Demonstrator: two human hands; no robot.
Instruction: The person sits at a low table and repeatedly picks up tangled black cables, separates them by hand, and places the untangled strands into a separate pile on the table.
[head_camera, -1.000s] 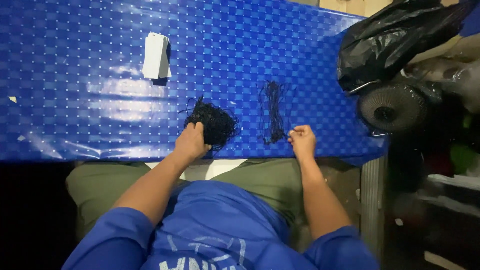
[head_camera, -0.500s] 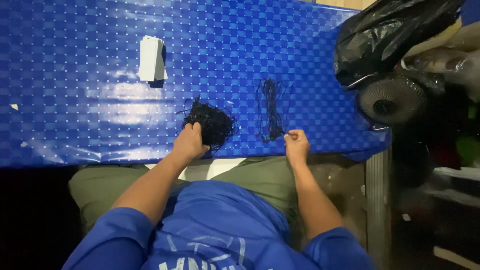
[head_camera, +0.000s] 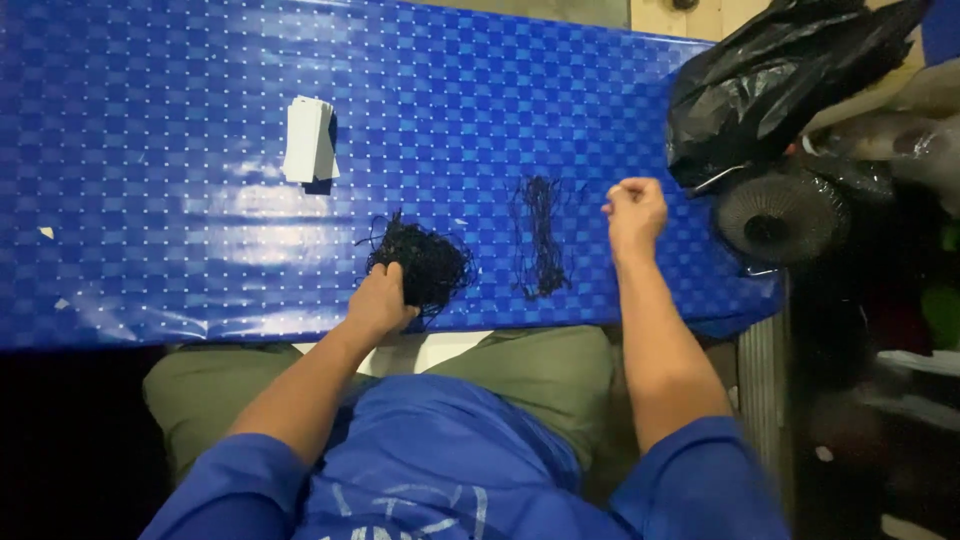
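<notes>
At the far left, well apart from both hands, a small stack of white cards (head_camera: 310, 140) is lying on the blue checkered table cover (head_camera: 150, 230), with nothing touching it. Moving right, the left hand (head_camera: 382, 298) is resting on the near edge of a tangled heap of black strings (head_camera: 425, 262), its fingers curled down into the tangle and pinning it to the cover (whether it is actually gripping strands or only pressing them I cannot tell). Just beside the heap, a straightened bundle of black strings (head_camera: 540, 235) is lying lengthwise, apart from both hands.

Further right, the right hand (head_camera: 635, 208) is hovering above the cover in a narrow pinch, thumb against curled fingers; it is probably drawing a single strand out, though any thread is too thin to make out here.

In my judgement the step goes best if the left hand is keeping steady downward pressure so the heap does not drag along, while the right is pulling slowly and sideways, easing off if the tangle lifts. Each freed strand is best laid parallel on the bundle.

At the far right, a black plastic bag (head_camera: 770, 90) is sitting off the table end.
</notes>
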